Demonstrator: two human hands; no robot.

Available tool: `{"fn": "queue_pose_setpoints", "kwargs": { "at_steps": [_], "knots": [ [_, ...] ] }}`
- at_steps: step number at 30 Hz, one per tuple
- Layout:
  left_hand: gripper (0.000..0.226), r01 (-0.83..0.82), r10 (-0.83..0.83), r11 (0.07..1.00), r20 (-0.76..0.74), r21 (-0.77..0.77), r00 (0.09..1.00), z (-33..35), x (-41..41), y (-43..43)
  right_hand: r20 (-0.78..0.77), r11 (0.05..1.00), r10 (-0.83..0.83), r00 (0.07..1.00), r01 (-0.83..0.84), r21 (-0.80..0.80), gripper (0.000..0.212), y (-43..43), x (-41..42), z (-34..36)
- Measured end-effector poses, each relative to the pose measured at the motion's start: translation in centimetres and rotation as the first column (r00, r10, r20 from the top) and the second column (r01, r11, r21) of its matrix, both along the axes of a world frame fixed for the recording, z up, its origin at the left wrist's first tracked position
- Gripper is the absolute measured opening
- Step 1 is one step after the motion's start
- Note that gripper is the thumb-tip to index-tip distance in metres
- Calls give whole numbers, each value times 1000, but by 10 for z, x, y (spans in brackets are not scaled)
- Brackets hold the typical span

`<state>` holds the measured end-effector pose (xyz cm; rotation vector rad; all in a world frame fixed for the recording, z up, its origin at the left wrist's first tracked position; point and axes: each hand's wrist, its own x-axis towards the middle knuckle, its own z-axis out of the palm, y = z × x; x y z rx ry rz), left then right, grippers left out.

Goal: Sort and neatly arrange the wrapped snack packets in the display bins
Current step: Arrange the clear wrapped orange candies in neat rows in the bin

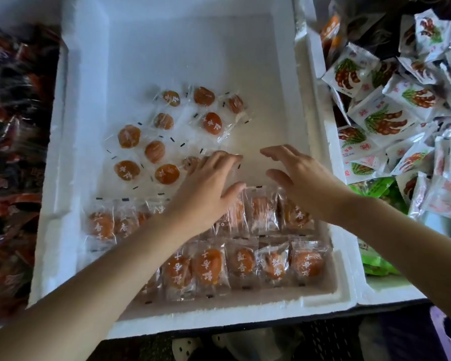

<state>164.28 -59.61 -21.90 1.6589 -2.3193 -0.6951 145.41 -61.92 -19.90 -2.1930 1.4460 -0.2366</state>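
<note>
Head view — foam bin (219, 311), apricot packets (211, 264) rowed along its near side. The left hand (206, 183) lies flat on loose packets (154, 152); the right hand (297, 175) hovers, fingers relaxed.

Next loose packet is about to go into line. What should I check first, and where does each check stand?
1. Left hand free: ok, fingers straight over one clear packet.
2. Right hand empty: ok, open, holding nothing.
3. Room in the foam bin for a third row: ok, bare floor beyond the second row.
4. Front row tidy: ok where visible.
5. Second row complete: cannot tell, the arms cover part.
6. Loose packets lined up: not ok, scattered at mixed angles.
</note>
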Motion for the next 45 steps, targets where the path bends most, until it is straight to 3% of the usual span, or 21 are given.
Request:
{"fn": "queue_pose_setpoints", "kwargs": {
  "at_steps": [5, 11, 13, 15, 17, 20, 22, 26, 31, 33, 35, 38, 41, 45],
  "knots": [
    [61, -84, 76, 992, 92, 90, 993, -9, 48, -35, -2, 996, -41, 999, 41, 80, 50, -44, 43, -23],
    [75, -27, -2, 987, 179, 157, 984, -20, 65, -55, -215, 993, -76, 974, 93, 70, 75, -63, 66, -49],
    [78, -22, -6, 991, 204, 134, 979, -21, 66, -59, -206, 990, -102, 973, 119, 72, 70, -66, 67, -53],
    [85, -31, 6, 994, 225, 108, 974, -23, 66, -61, -186, 991, -100, 977, 115, 70, 52, -69, 65, -54],
    [92, -38, 16, 996, 242, 87, 970, -25, 65, -62, -137, 992, -100, 985, 109, 58, 34, -70, 60, -54],
    [91, -84, 66, 993, 212, 77, 975, -26, 63, -64, 52, 983, -175, 983, 171, 73, 32, -70, 52, -50],
    [79, -119, 105, 991, 188, 65, 977, -24, 63, -67, 169, 972, -237, 957, 231, 51, 29, -69, 49, -39],
    [31, -136, 136, 991, 43, -11, 990, -13, 67, -70, 330, 952, -292, 898, 306, 9, 22, -63, 44, -13],
    [22, -298, 273, 943, -163, -151, 948, 5, 70, -68, 495, 940, -325, 806, 332, 76, 16, -56, 42, 3],
    [30, -429, 384, 900, -324, -77, 864, 14, 68, -65, 510, 957, -288, 810, 266, 117, 18, -52, 45, 8],
    [29, -476, 481, 868, -479, 142, 734, 21, 66, -59, 484, 977, -211, 849, 167, 133, 19, -47, 51, 11],
    [18, -326, 576, 815, -612, 479, 542, 28, 58, -42, 453, 988, -137, 881, 88, 126, 18, -41, 66, 10],
    [20, -211, 584, 793, -613, 572, 532, 29, 57, -26, 467, 989, -120, 876, 65, 133, 15, -39, 83, 12],
    [33, -167, 502, 835, -602, 525, 621, 32, 66, -11, 512, 991, -104, 852, 47, 124, 22, -43, 104, 17]
  ]
}}
